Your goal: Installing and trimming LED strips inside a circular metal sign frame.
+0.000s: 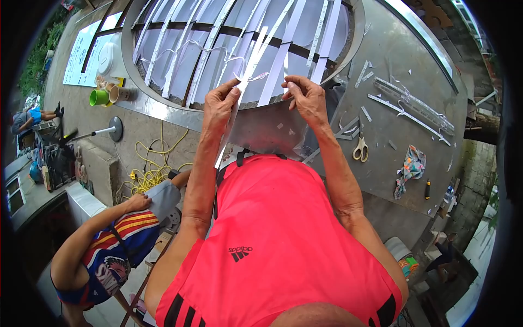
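Observation:
My left hand (220, 103) pinches a long white strip (253, 60), which extends up across a round metal-rimmed frame (355, 38) and down below my wrist. A loose, curly pale ribbon (211, 48) runs by its upper part. My right hand (306, 103) has its fingers curled at the frame's near edge, thumb and forefinger closed on a thin white tape (285, 71). Several white strips (215, 24) lie over the frame's dark bars and pale lilac panels. A sheet of clear plastic (261, 131) hangs below my hands.
A metal table (403, 54) holds scissors (360, 148), strip offcuts (408, 117), a patterned rag (408, 169) and a screwdriver (428, 188). Cups (99, 97) stand left. A co-worker (106, 250) is at lower left, beside yellow cord (152, 177). Another person (30, 120) is far left.

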`<state>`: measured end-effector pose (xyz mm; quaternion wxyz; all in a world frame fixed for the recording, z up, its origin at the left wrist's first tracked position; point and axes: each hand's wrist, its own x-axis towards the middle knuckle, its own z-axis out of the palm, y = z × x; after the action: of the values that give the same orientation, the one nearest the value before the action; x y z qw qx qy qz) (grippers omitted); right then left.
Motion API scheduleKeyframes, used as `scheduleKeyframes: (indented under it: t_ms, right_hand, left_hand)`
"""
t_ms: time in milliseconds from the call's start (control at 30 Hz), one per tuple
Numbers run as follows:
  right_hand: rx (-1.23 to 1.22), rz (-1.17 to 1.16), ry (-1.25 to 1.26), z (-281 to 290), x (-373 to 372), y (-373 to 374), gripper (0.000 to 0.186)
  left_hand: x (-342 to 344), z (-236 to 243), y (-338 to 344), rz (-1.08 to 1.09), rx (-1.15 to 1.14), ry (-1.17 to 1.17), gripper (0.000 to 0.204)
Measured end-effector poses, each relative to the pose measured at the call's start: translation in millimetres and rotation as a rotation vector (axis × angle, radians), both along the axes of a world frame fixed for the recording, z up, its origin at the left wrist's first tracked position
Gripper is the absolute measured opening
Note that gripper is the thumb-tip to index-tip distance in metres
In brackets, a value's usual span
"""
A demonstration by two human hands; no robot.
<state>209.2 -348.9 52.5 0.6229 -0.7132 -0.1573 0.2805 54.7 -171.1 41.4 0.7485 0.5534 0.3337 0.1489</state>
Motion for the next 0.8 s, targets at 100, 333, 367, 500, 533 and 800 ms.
scheduleKeyframes:
  t_ms: [100, 333, 367, 500, 533, 800]
  right_hand:
    - [0.005, 0.009, -0.023, -2, -3, 0, 0.019]
    - [-0.669, -0.384, -0.663, -61, 11, -132, 0.017]
    - [-0.85, -0.396, -0.659, -72, 10, -159, 0.019]
    - [-1.193, -0.396, -0.606, -104, -14, -240, 0.031]
    - [-1.268, -0.416, -0.557, -108, -19, -251, 0.032]
    - [-0.936, -0.437, -0.43, -131, -30, -235, 0.029]
  left_hand:
    - [0, -4, 0, -0.044, 0.004, 0.044, 0.03]
    - [-11, -1, 21, -0.226, 0.09, 0.119, 0.024]
    - [-11, 0, 22, -0.197, 0.058, 0.132, 0.023]
    - [-6, 7, 21, -0.162, 0.012, 0.13, 0.024]
    - [-3, 8, 19, -0.17, 0.012, 0.126, 0.024]
    - [22, 14, 1, -0.217, 0.019, 0.101, 0.029]
